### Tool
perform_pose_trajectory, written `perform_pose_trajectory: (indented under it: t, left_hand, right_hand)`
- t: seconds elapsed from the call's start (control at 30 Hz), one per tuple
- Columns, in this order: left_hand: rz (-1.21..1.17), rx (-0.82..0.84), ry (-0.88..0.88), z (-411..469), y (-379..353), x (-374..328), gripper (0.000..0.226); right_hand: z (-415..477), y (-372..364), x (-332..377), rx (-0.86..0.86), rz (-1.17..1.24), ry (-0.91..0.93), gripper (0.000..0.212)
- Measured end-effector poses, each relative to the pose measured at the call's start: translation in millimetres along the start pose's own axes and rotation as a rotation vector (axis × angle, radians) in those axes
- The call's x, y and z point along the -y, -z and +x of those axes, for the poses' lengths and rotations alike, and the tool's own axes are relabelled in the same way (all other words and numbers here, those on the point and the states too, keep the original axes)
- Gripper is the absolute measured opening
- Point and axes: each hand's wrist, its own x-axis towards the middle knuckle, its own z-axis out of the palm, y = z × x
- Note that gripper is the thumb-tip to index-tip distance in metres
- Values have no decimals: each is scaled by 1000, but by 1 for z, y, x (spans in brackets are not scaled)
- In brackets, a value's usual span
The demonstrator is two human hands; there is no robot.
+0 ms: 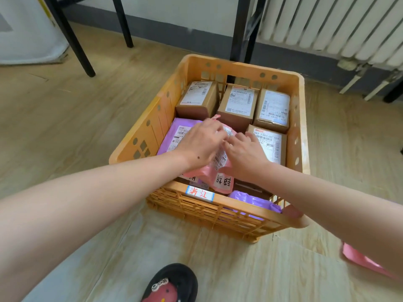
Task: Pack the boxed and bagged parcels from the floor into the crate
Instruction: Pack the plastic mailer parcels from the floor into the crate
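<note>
An orange plastic crate stands on the wooden floor. Three labelled cardboard boxes line its far side, and a fourth box lies at the right. A purple bagged parcel lies at the left and another purple bag sits in the near right corner. Both hands are inside the crate on a pink bagged parcel. My left hand presses on its left side and my right hand holds its right side. Another pink parcel lies on the floor at the right, partly hidden by my right arm.
Black metal furniture legs stand behind the crate at the left and middle. A white radiator hangs on the back wall at the right. A white object stands at the far left. My slippered foot is at the bottom.
</note>
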Motion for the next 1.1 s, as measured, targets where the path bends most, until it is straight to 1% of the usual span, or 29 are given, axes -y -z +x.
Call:
perform_pose_trajectory:
  t: [0.03,0.07,0.13,0.17,0.23,0.3,0.33,0.4,0.5,0.6,0.7,0.77,0.83,0.9,1.0,1.1]
  left_hand:
    - [37,73,-54,0,-2,-1,31]
    - [61,152,-38,0,-5,0,33]
    - [59,299,104,-1,-12,7,47]
    - [28,372,172,-2,-16,11,57]
    - [-62,487,229,-4,-23,17,73]
    - [-130,546,251,-6,-27,19,77]
    - [-142,549,256,-5,-28,20,77]
    - [-120,491,266,0,-26,22,69]
    - [-84,350,338,11,-18,14,45]
    - [-60,170,414,21,-15,-10,35]
    - [-110,-26,371,32,-7,-43,22]
    - [-195,-122,329,42,-1,-67,22]
    - [-261,-167,277,52,4,-93,26]
    - [-295,-196,204,62,7,-118,26]
    - [-317,-225,114,79,6,-153,25]
    - [-330,-179,45,95,-4,-187,29]
  right_hand:
    - [-1,-2,2,21,-5,4,79]
    - [-2,-3,4,42,-13,5,84]
    - [-2,-5,5,77,-22,11,91]
    - [-2,-6,4,90,-21,20,91]
    - [-2,-8,1,110,-10,49,88]
    - [-2,-7,-3,123,6,74,84]
    - [-3,-5,-6,127,15,79,81]
    - [-6,-1,-12,123,27,81,74]
    - [-13,9,-25,63,39,52,63]
    - [-26,22,-42,-35,51,23,52]
    - [-43,36,-62,-138,81,-6,46]
    - [-55,43,-75,-193,101,-25,43]
    - [-70,48,-87,-240,126,-60,42]
    - [-89,48,-99,-253,153,-103,43]
    - [-116,39,-120,-209,156,-175,46]
    - [-142,27,-142,-164,150,-222,51]
